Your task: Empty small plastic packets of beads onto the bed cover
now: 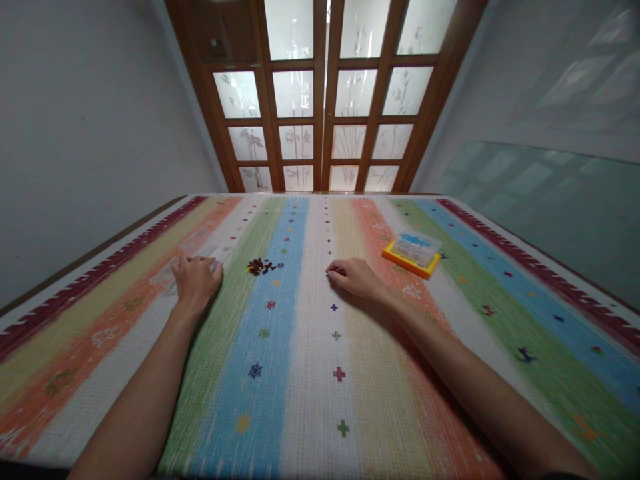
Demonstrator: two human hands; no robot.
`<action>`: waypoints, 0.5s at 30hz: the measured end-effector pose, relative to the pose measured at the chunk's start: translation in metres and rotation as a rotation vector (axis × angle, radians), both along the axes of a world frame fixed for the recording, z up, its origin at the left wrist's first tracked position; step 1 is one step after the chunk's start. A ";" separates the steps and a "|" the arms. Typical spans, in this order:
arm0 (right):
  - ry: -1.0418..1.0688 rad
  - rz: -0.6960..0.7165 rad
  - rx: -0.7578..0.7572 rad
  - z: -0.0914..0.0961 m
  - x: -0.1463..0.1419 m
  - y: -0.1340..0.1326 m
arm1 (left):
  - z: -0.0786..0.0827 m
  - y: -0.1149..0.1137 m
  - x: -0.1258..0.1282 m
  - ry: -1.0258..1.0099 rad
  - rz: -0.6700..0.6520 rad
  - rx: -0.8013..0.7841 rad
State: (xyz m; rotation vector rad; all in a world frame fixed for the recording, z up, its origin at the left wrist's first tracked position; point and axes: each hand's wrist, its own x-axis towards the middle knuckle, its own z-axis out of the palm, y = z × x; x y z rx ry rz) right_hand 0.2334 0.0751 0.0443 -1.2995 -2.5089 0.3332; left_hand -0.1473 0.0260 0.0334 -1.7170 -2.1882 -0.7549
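Observation:
My left hand [196, 280] rests on the striped cloth with its fingers curled over a clear plastic bag [197, 247] that lies flat at the left. A small heap of dark red and black pieces [259, 267] sits just right of that hand. My right hand [353, 275] lies near the middle of the cloth, fingers pinched together at the tips; what they hold, if anything, is too small to see. An orange tray with a clear plastic pack on it [413, 254] sits just beyond and to the right of my right hand.
The table is covered by a colourful striped cloth [300, 373] with small cross and flower marks. A wooden door with frosted glass panes [325, 100] stands behind the far edge. A glass sheet [550, 207] leans along the right wall.

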 end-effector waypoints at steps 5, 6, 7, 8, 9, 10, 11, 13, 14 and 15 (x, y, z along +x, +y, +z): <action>-0.023 0.177 -0.080 0.024 0.016 0.007 | -0.006 0.007 0.025 -0.046 -0.296 0.116; -0.025 0.173 -0.054 0.030 0.023 0.009 | -0.009 0.009 0.034 -0.063 -0.354 0.101; -0.024 0.152 -0.016 0.036 0.031 0.012 | -0.013 0.011 0.043 -0.074 -0.396 0.063; -0.023 0.116 0.023 0.041 0.041 0.016 | -0.017 0.014 0.052 -0.085 -0.420 0.005; -0.030 0.084 0.062 0.045 0.052 0.020 | -0.021 0.016 0.060 -0.090 -0.428 -0.063; -0.043 0.051 0.088 0.048 0.064 0.024 | -0.025 0.018 0.067 -0.086 -0.430 -0.139; -0.067 0.022 0.113 0.050 0.077 0.029 | -0.028 0.020 0.073 -0.074 -0.425 -0.202; -0.138 -0.054 0.176 0.051 0.103 0.040 | -0.032 0.022 0.079 -0.043 -0.433 -0.277; -0.176 -0.103 0.213 0.050 0.116 0.045 | -0.032 0.023 0.080 -0.031 -0.447 -0.284; -0.206 -0.162 0.247 0.048 0.128 0.050 | -0.032 0.024 0.080 -0.026 -0.467 -0.275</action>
